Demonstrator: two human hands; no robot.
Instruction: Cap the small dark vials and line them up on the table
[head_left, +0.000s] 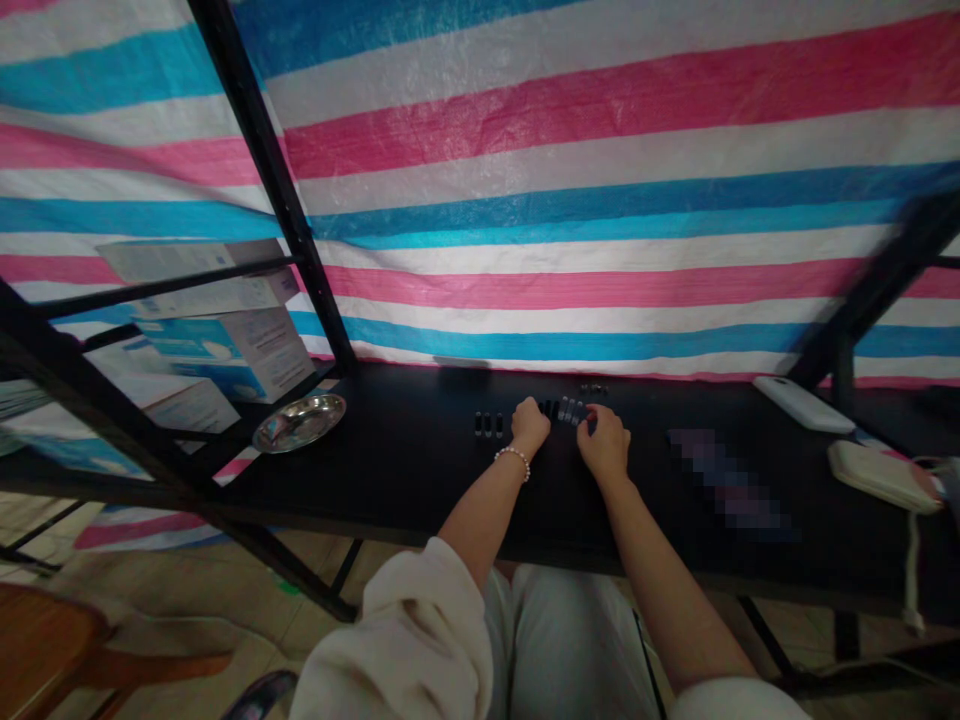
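On the black tabletop [405, 460], a row of small cylinders lies between my hands. The dark cylinders [552, 409] are on its left, and the greyish clear cylinders [571, 410] are on its right. My left hand [531, 425], with a beaded bracelet at the wrist, is closed at the row's left end; whatever its fingers hold is hidden. My right hand [606, 440] is beside the row's right end, its thumb and forefinger curved apart with nothing visible between them. Left of my left hand, three dark cylinders [488, 425] stand side by side. Several tiny pieces [594, 389] lie behind the row.
A shiny metal dish [300, 423] rests at the table's left end, near stacked boxes [240, 350]. To the right are a blurred patterned item [727, 480], a white oblong object [802, 403] and a cream-coloured device [881, 477] with a cable. Striped sheeting [600, 230] hangs behind.
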